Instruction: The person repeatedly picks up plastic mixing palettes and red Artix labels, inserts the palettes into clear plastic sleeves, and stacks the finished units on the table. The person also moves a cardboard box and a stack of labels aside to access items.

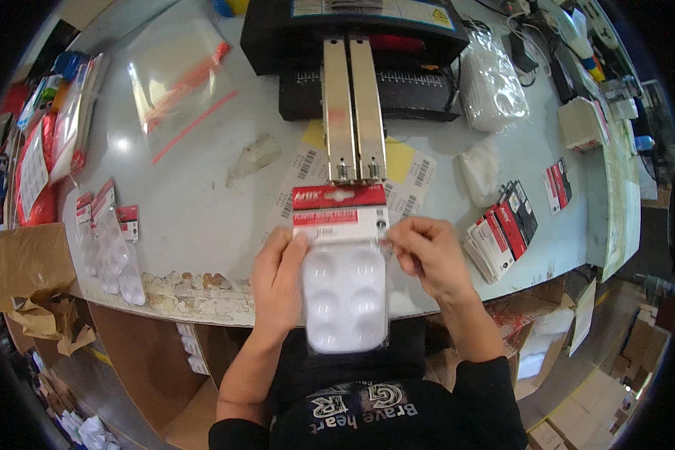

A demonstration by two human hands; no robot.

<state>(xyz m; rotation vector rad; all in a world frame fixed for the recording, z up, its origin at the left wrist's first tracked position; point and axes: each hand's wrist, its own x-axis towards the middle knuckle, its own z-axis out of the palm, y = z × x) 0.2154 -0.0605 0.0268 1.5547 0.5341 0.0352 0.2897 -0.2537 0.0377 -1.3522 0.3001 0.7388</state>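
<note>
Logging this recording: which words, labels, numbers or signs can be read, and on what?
Wording left uncopied:
Red-and-white header card: large white lettering; finer print too small.
Black shirt: pale lettering.
Black machine: yellow triangular warning sign.
Barcode labels, stacked cards: too small to read.

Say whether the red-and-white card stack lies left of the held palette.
No, the stack lies right of the palette, beyond the right hand.
</note>
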